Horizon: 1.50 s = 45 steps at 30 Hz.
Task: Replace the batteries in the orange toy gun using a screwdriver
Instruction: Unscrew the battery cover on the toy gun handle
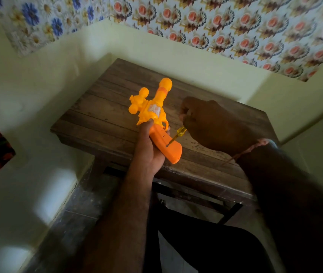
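Note:
My left hand (148,148) grips the orange toy gun (152,111) by its darker orange handle, holding it above the wooden table (101,115) with the barrel pointing away from me. My right hand (213,125) is closed around a screwdriver (177,134) with a clear yellow handle. The screwdriver's metal tip rests on a screw spot on the side of the gun's handle. Most of the screwdriver's handle is hidden inside my fist. A thin red thread is tied around my right wrist.
The small dark wooden table stands in a corner against pale yellow walls with flowered wallpaper above. Its near edge lies just below my hands. The floor to the left is dark stone.

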Each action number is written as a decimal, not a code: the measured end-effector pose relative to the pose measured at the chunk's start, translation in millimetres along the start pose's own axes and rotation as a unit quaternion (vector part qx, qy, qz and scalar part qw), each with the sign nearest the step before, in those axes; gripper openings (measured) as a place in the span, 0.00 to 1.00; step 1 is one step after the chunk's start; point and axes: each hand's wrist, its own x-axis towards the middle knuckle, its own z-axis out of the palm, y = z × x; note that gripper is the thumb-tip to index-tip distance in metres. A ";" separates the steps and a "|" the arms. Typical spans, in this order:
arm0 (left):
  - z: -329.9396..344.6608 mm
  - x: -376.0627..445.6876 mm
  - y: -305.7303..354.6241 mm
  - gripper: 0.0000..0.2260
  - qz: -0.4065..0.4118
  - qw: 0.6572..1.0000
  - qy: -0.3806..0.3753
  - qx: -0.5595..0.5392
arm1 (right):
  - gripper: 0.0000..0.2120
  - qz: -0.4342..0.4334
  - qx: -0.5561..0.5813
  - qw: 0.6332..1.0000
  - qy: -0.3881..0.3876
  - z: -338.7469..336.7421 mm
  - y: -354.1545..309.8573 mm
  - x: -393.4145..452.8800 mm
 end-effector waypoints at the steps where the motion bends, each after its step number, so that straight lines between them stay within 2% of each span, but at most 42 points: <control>1: 0.4 -0.2 0.1 0.19 0.000 1.000 -0.004 -0.001 | 0.03 -0.003 0.016 1.000 0.000 -1.5 -0.1 0.0; 5: 1.2 -0.4 0.0 0.15 0.001 1.000 -0.008 0.002 | 0.09 -0.009 0.058 0.998 -0.034 -2.6 -1.7 2.7; 7: 1.8 0.7 -0.3 0.15 -0.001 1.000 -0.006 -0.002 | 0.08 -0.017 0.059 0.998 -0.031 -0.4 -3.3 3.7; 12: 1.4 0.6 -0.6 0.15 -0.002 1.000 0.007 -0.008 | 0.08 -0.035 -0.035 0.999 0.010 2.0 -1.3 4.8; 15: 3.4 -1.5 1.2 0.13 0.002 1.000 0.001 -0.006 | 0.06 -0.033 0.015 0.999 0.009 1.2 2.0 5.3; 17: 4.6 -0.9 1.5 0.10 0.008 1.000 -0.004 -0.004 | 0.09 -0.025 0.032 0.999 -0.002 0.8 1.8 6.8; 19: 5.6 -2.3 2.0 0.13 0.005 1.000 0.006 -0.001 | 0.11 -0.013 0.040 0.999 -0.010 1.7 0.6 7.9; 22: 4.5 -1.7 -0.4 0.19 0.001 1.000 0.014 0.006 | 0.03 -0.012 0.024 1.000 -0.005 4.5 -0.8 8.7; 25: 4.1 -0.4 -1.1 0.15 0.003 1.000 0.006 0.010 | 0.08 -0.032 -0.025 0.999 0.026 6.0 -2.8 8.9; 27: 2.1 -0.1 -1.7 0.19 -0.003 1.000 0.009 0.011 | 0.07 -0.033 -0.013 0.999 0.031 4.7 -3.1 8.3; 29: 2.0 -0.6 -1.0 0.21 -0.005 1.000 0.018 0.017 | 0.08 -0.023 0.017 1.000 0.004 2.6 -2.2 8.8; 32: 5.3 -3.8 0.7 0.21 -0.009 0.999 0.033 0.014 | 0.10 -0.016 0.034 0.999 -0.031 0.3 -1.0 9.3; 38: 9.3 -8.9 3.2 0.19 -0.011 0.999 0.041 0.009 | 0.06 -0.015 -0.014 1.000 -0.006 1.5 -1.6 7.7; 41: 10.4 -9.8 3.1 0.21 -0.009 0.999 0.038 0.008 | 0.08 -0.014 0.014 0.999 -0.037 -2.4 0.2 6.5; 45: 12.3 -10.3 3.9 0.17 -0.004 0.999 0.041 0.003 | 0.09 -0.013 0.002 0.999 -0.045 -3.5 1.9 5.8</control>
